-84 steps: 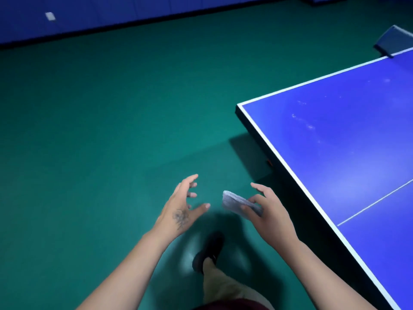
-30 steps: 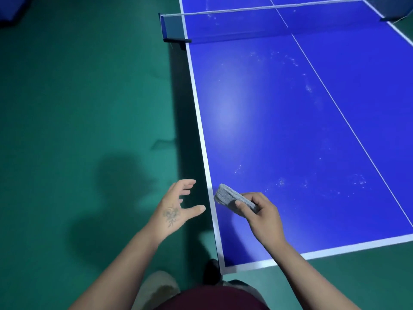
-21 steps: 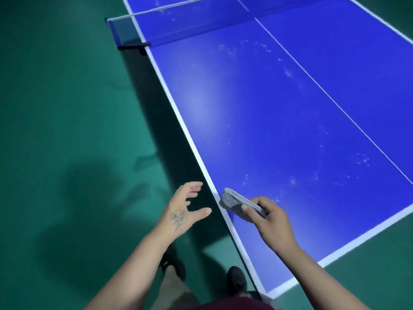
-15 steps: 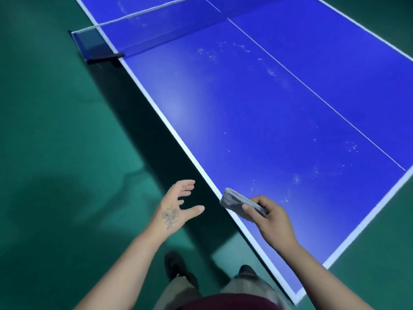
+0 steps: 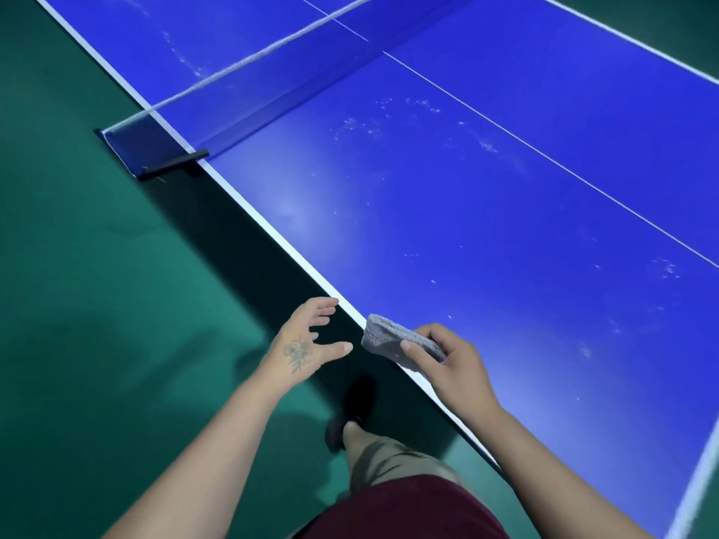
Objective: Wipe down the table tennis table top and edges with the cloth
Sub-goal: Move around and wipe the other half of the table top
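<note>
The blue table tennis table (image 5: 447, 212) fills the right and upper part of the head view, with white dusty specks scattered over its top. My right hand (image 5: 451, 363) holds a folded grey cloth (image 5: 393, 338) in the air over the table's white left side edge. My left hand (image 5: 307, 344) hovers beside it over the green floor, fingers spread and holding nothing. The two hands are a short gap apart.
The net (image 5: 272, 75) crosses the table at the top, and its dark clamp post (image 5: 155, 153) sticks out past the left edge. Green floor (image 5: 97, 305) lies to the left. My leg and dark shoe (image 5: 350, 414) stand close under the table's side.
I have walked from the table's corner along its left side toward the net, so the net looks nearer. Both hands kept their pose, the right still holding the cloth.
</note>
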### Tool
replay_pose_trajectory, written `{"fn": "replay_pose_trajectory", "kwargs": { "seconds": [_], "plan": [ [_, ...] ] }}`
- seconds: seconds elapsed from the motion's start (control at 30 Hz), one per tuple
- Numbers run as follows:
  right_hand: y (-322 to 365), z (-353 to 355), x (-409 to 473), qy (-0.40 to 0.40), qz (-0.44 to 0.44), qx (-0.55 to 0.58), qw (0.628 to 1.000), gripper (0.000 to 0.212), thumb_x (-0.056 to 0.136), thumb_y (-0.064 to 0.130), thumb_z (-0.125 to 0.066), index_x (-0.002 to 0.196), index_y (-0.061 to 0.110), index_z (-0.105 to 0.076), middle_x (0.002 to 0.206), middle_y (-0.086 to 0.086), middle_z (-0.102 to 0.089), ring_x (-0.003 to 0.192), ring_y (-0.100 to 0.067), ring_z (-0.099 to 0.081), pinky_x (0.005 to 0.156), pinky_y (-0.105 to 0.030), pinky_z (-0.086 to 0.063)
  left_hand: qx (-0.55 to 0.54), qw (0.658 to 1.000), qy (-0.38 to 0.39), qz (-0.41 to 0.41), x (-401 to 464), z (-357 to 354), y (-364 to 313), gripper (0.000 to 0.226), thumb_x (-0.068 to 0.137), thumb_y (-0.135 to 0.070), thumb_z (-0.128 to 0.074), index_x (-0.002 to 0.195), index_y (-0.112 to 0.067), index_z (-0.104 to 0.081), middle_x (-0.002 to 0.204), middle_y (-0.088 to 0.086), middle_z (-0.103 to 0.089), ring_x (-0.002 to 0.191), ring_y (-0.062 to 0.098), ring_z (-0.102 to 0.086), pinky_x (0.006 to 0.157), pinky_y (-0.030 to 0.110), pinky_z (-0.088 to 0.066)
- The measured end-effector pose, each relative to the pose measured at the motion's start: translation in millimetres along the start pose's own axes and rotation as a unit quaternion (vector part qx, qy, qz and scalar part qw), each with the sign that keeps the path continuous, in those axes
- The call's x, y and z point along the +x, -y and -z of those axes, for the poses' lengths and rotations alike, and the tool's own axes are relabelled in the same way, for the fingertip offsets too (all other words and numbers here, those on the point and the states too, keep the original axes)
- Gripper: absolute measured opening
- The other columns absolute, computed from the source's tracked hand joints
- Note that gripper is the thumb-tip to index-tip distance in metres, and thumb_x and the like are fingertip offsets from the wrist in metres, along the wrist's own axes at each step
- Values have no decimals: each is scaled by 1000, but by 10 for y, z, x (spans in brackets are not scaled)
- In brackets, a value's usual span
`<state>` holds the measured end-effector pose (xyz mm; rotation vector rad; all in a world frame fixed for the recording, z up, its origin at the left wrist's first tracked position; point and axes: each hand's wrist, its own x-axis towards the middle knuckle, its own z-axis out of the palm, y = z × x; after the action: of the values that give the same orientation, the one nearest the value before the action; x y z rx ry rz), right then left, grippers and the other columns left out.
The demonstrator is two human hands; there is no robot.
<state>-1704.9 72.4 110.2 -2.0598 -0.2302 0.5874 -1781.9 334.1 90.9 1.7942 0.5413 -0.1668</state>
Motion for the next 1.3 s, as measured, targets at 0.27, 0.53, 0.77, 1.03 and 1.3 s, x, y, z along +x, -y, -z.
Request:
{"fn": "replay_pose_trajectory", "kwargs": {
  "seconds": [0.27, 0.53, 0.77, 1.03, 1.3],
  "plan": [
    [670, -518, 1519, 32, 8, 9, 999, 14, 100, 41, -72, 93, 29, -69, 80, 9, -67, 76, -18, -60, 67, -36, -44, 33, 997, -58, 38, 961, 1254, -173, 71, 78, -19, -96, 136, -40, -60, 136, -15, -65, 123, -3, -60, 102, 26, -48],
    [1346, -1040, 2456, 11, -1, 8, 1000, 14, 100, 41, -72, 91, 31, -69, 80, 10, -68, 77, -17, -61, 66, -35, -45, 13, 998, -49, 27, 1962, 2006, -267, 69, 79, -15, -94, 136, -34, -60, 135, -11, -66, 126, 4, -61, 104, 30, -51],
    [1673, -1893, 3144, -32, -73, -10, 997, 14, 102, 43, -68, 91, 35, -64, 81, 11, -67, 78, -15, -62, 70, -38, -50, 5, 999, 5, 34, 3028, 3016, 21, 67, 77, -22, -95, 132, -38, -62, 133, -11, -67, 122, 4, -64, 101, 30, -52],
    [2258, -3015, 3855, -118, -165, 26, 979, 18, 102, 45, -68, 91, 32, -63, 78, 10, -67, 76, -13, -62, 73, -39, -53, 74, 988, 110, 80, 4308, 4151, 277, 63, 81, -21, -93, 135, -27, -60, 132, -3, -64, 120, 13, -64, 91, 30, -53],
    [2522, -3512, 4442, -112, -199, 70, 971, 21, 102, 50, -67, 91, 32, -62, 79, -1, -68, 68, -23, -61, 69, -42, -53, 157, 975, 145, 62, 5251, 4229, 326, 42, 103, -13, -68, 143, -18, -55, 141, 2, -59, 124, 18, -61, 106, 34, -48]
  ]
}}
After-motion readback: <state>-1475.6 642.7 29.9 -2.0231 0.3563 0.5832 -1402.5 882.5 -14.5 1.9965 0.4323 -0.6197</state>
